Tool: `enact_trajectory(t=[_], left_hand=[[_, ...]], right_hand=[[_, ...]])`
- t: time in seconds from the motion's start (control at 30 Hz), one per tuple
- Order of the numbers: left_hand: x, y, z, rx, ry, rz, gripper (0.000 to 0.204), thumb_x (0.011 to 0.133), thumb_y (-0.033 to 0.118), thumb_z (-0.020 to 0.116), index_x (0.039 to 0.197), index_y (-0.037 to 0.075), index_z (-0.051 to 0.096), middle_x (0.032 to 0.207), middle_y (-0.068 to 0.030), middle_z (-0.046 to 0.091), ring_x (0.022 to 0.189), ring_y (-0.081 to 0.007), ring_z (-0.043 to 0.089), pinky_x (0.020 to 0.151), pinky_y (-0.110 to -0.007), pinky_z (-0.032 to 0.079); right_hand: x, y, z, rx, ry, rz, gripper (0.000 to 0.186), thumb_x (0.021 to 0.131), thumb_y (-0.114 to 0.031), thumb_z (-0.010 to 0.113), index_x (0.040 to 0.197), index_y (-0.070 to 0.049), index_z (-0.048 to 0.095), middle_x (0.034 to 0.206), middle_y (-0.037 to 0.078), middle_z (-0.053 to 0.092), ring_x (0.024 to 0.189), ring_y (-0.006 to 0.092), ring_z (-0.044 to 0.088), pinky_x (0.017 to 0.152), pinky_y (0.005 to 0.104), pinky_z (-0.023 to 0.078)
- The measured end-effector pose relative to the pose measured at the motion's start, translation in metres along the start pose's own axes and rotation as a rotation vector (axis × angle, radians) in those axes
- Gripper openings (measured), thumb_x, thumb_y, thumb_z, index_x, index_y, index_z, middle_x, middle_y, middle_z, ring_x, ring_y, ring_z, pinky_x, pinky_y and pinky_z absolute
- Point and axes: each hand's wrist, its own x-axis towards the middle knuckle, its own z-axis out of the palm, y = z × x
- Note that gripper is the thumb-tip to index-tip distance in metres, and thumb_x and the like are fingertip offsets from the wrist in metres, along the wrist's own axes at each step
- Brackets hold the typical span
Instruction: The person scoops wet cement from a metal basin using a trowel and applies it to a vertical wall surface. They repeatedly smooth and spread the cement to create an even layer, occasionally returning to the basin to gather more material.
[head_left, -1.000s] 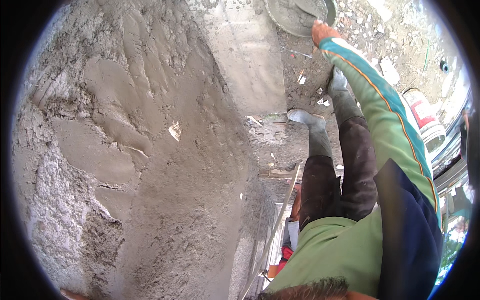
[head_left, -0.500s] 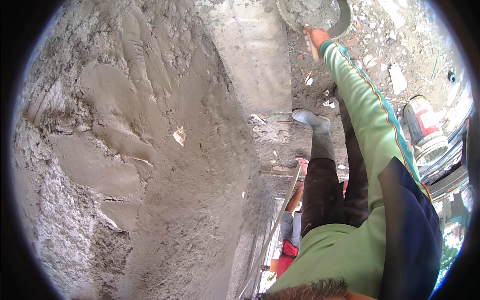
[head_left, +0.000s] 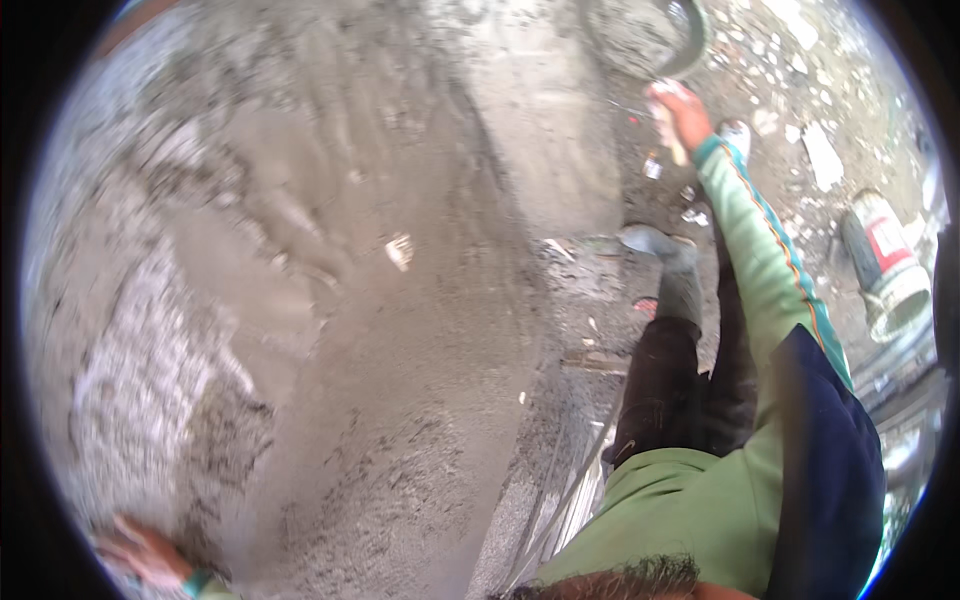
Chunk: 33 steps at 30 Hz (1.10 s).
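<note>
My right hand [head_left: 685, 117] is closed around the pale wooden handle of a trowel [head_left: 673, 148], just below a round basin [head_left: 697, 45] of wet grey mortar [head_left: 635, 38]. The trowel's blade is blurred and cannot be made out. On the left stretches a rough wall [head_left: 400, 340], partly coated with smoothed grey mortar. At the lower left, my left hand [head_left: 145, 555] is at the wall's surface with its fingers spread and nothing in them.
A flat, mortar-stained board [head_left: 545, 130] lies along the foot of the wall. My boot [head_left: 665, 260] stands on dirt ground scattered with pale rubble [head_left: 822, 155]. To the right, a dirty white bucket with a red patch [head_left: 885, 245] lies tipped over.
My right hand has drawn back from the basin with the trowel. My left hand has come into view at the lower left. The view has shifted, and another person's legs are now mostly hidden.
</note>
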Motion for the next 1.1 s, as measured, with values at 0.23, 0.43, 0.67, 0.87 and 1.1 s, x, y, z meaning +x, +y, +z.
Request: enact_trajectory(t=[0.23, 0.43, 0.67, 0.87, 1.1], left_hand=[[0.002, 0.036, -0.007, -0.134, 0.184, 0.002, 0.08, 0.101, 0.069, 0.029, 0.164, 0.021, 0.015, 0.168, -0.0172, 0.016, 0.155, -0.0375, 0.016, 0.121, -0.061, 0.018], [-0.006, 0.003, -0.031, -0.029, 0.095, -0.064, 0.077, 0.103, 0.062, 0.037, 0.163, 0.017, 0.02, 0.166, -0.0206, 0.019, 0.154, -0.0396, 0.019, 0.119, -0.061, 0.021], [0.005, 0.045, -0.023, -0.181, 0.154, -0.093, 0.077, 0.103, 0.059, 0.04, 0.163, 0.018, 0.017, 0.167, -0.0193, 0.018, 0.154, -0.0384, 0.018, 0.12, -0.063, 0.02], [0.001, 0.011, -0.032, -0.149, 0.196, -0.032, 0.077, 0.103, 0.061, 0.036, 0.164, 0.018, 0.016, 0.167, -0.0197, 0.016, 0.155, -0.0388, 0.016, 0.12, -0.063, 0.018], [-0.003, 0.03, -0.024, -0.136, 0.108, -0.027, 0.079, 0.103, 0.066, 0.03, 0.164, 0.018, 0.016, 0.167, -0.0207, 0.015, 0.155, -0.0398, 0.014, 0.12, -0.063, 0.017]], right_hand=[[-0.171, -0.092, 0.077, 0.361, 0.117, -0.362, 0.029, 0.097, -0.016, 0.051, 0.124, -0.007, 0.057, 0.082, 0.003, 0.058, 0.059, 0.0116, 0.054, 0.046, 0.0263, 0.045], [-0.204, -0.117, 0.294, 0.431, 0.484, -0.799, 0.046, 0.09, -0.004, 0.068, 0.133, 0.001, 0.053, 0.098, 0.008, 0.066, 0.082, 0.017, 0.067, 0.069, 0.0308, 0.056], [-0.265, -0.084, 0.459, -0.157, -0.11, -0.71, 0.045, 0.09, -0.022, 0.067, 0.129, -0.003, 0.055, 0.109, 0.03, 0.068, 0.102, 0.0493, 0.066, 0.089, 0.0535, 0.054], [-0.261, -0.074, 0.383, -0.01, -0.416, -0.237, 0.048, 0.095, -0.032, 0.067, 0.128, -0.002, 0.05, 0.098, 0.015, 0.07, 0.075, 0.019, 0.069, 0.06, 0.0368, 0.055], [-0.099, -0.14, 0.37, 0.238, -0.73, -0.019, 0.053, 0.106, -0.052, 0.04, 0.116, -0.005, 0.062, 0.074, -0.001, 0.052, 0.058, 0.0106, 0.049, 0.048, 0.0305, 0.043]])
